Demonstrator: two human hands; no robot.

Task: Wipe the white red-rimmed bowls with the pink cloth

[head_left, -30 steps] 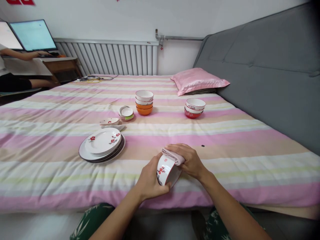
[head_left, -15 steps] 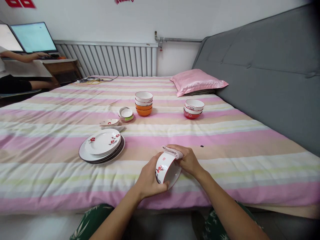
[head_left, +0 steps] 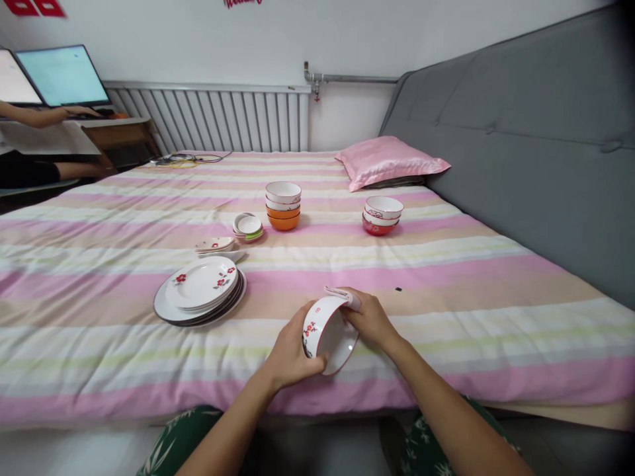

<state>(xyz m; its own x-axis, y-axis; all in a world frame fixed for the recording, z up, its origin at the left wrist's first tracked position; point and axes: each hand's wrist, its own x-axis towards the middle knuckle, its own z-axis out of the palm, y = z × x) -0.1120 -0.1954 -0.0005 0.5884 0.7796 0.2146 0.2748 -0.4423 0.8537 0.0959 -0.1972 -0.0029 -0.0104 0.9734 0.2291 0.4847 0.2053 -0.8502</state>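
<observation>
Low — left hand [head_left: 292,352]: curled, grip clamped on tilted bowl [head_left: 328,334] | right hand [head_left: 371,320]: bent, grip pinching cloth [head_left: 346,297]

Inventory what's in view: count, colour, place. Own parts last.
bowl: 1, red-flowered white, front
cloth: 1, pale pink, on bowl
plate stack: 1, white/dark, front left
shallow dishes: several, white, left
small dishes: several, mostly white, left
stacked bowls: 4, white/orange, centre
second bowl stack: 3, white/red, right
bedspread: 1, striped pastel, underneath
speck: 1, black, on bedspread
headboard: 1, grey, right
pillow: 1, pink, beside headboard
wall: 1, white, back
radiator: 1, grey, back
pipe: 1, grey, beside radiator
decorations: 2, red, on wall
desk: 1, brown/white, far left
monitors: 2, pale, on desk
cables: several, dark/yellow, far left
other person: 1, dark-clothed, at desk
legs: 2, green-trousered, bottom
left hand: 1, bare, holding bowl
right hand: 1, bare, holding cloth
</observation>
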